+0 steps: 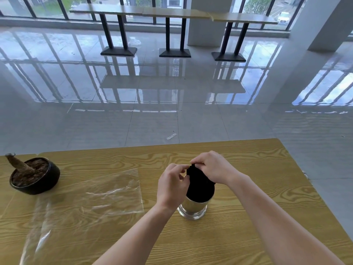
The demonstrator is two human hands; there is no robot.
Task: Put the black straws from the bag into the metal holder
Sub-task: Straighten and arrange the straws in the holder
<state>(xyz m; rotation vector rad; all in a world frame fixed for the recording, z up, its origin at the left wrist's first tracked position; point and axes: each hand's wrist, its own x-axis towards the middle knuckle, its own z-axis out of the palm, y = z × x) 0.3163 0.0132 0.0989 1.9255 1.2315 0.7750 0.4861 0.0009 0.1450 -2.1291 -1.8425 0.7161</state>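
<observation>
Head view: the black straws (pixel 199 185) stood bundled upright in the metal holder (pixel 193 208), tops leaning slightly far-left. The right hand (pixel 212 168) pinched those tops with curled fingers from the right, and the left hand (pixel 172 185) from the left

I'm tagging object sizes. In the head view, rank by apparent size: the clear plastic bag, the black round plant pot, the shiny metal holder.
1. Clear flat plastic bag, largest by far.
2. Black round plant pot.
3. Shiny cylindrical metal holder, though the left hand hides part, so this gap is uncertain.
</observation>
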